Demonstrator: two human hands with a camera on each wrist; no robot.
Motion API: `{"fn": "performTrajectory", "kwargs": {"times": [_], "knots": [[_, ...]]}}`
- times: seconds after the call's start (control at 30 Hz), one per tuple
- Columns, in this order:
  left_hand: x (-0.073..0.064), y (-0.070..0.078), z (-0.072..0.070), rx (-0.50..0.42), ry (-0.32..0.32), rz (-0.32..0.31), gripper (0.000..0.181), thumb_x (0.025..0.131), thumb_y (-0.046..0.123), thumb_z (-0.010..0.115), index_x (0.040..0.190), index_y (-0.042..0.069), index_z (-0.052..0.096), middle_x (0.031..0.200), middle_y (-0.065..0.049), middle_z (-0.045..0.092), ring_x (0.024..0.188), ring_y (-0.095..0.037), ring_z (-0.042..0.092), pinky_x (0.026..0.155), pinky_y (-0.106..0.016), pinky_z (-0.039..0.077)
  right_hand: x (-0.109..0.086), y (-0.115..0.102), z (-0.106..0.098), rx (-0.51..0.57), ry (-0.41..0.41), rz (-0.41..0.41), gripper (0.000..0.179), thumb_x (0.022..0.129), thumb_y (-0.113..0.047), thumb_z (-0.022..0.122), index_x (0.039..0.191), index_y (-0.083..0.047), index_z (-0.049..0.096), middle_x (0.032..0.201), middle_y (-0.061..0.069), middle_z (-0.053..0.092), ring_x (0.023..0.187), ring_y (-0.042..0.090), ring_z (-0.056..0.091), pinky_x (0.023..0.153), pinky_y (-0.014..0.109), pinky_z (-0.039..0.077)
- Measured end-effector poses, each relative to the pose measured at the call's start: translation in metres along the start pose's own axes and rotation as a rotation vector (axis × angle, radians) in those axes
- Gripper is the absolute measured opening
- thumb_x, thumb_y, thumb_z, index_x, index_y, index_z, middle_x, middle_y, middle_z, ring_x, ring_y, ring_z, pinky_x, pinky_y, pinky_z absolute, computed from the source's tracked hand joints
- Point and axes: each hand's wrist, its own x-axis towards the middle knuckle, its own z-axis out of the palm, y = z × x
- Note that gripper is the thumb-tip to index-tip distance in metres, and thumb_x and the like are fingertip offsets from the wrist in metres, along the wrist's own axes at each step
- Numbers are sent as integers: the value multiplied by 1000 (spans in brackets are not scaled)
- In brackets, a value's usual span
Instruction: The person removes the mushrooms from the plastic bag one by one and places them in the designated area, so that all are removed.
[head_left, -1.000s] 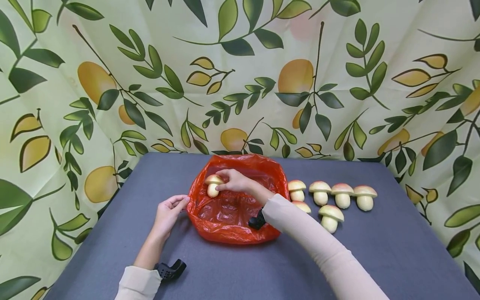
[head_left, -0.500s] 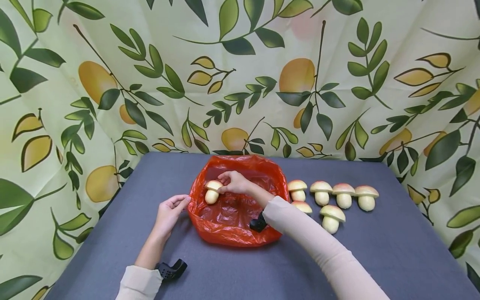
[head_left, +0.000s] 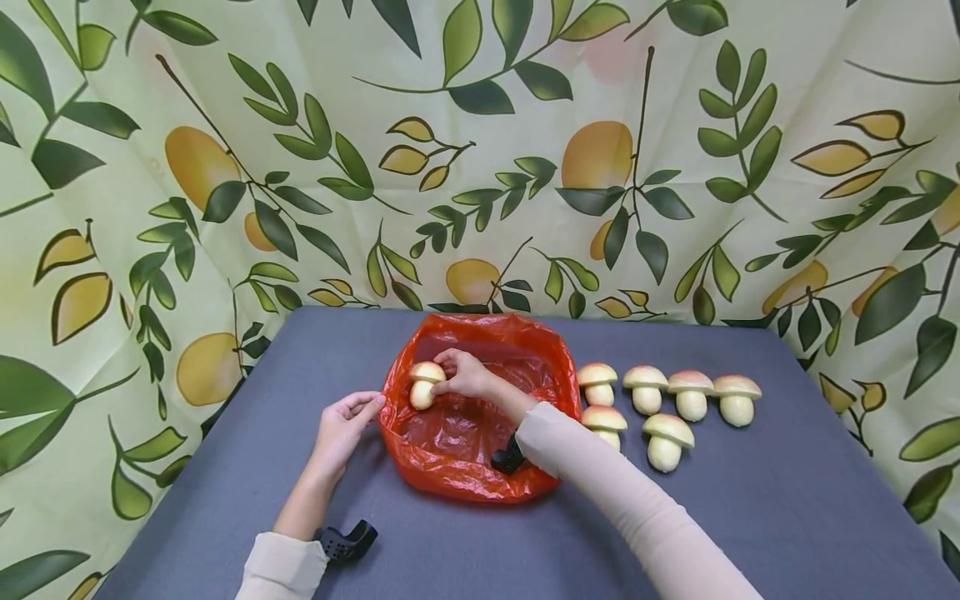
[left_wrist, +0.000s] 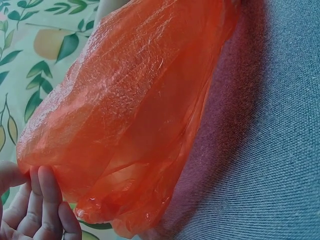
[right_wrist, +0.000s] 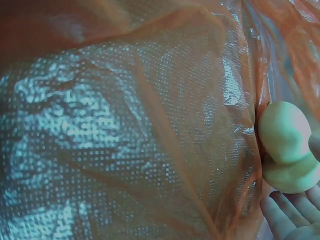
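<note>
A red plastic bag (head_left: 480, 487) stands with its mouth spread wide on the table. My left hand (head_left: 341, 429) pinches its left rim between thumb and fingertips; the left wrist view shows these fingers (left_wrist: 44, 187) at the thin film. Inside the bag, by its left wall, is a toy mushroom (head_left: 422, 395) with a pale stem and a reddish-yellow cap. My right hand (head_left: 468, 375) reaches in and holds this mushroom. In the right wrist view the thumb is against the mushroom (right_wrist: 285, 130) and the fingers (right_wrist: 287, 212) lie by its cap.
Several more toy mushrooms stand right of the bag, among them a front one (head_left: 665, 442) and a far-right one (head_left: 737, 400). A grey cloth covers the table (head_left: 750, 517). A leaf-patterned curtain (head_left: 517, 125) hangs behind it.
The mushroom in my right hand has come down slightly inside the bag and turned, its stem tilting and then straightening somewhat. My left hand has stayed at the rim.
</note>
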Motion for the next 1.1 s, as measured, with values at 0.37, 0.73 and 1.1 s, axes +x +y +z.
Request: {"fn": "performTrajectory", "kwargs": {"times": [0.37, 0.73, 1.1], "knots": [[-1, 0, 0, 3, -6, 5, 29, 95, 13, 60, 111, -11, 62, 68, 24, 65, 68, 4, 63, 73, -19, 53, -18, -27, 4, -66, 42, 75, 56, 84, -5, 72, 134, 7, 49, 130, 24, 60, 119, 34, 61, 100, 38, 50], [-1, -3, 1, 20, -2, 22, 27, 95, 13, 60, 108, -10, 63, 70, 24, 66, 68, 4, 64, 72, -20, 54, -18, -30, 6, -112, 61, 78, 45, 84, -5, 72, 125, 7, 58, 121, 23, 66, 111, 32, 65, 95, 35, 53], [-1, -2, 1, 17, -2, 30, 27, 95, 12, 59, 108, -12, 63, 70, 23, 66, 68, 3, 64, 71, -19, 54, -22, -37, 2, -129, -9, 97, 52, 82, -10, 74, 129, 4, 56, 126, 19, 64, 101, 24, 62, 92, 31, 53]]}}
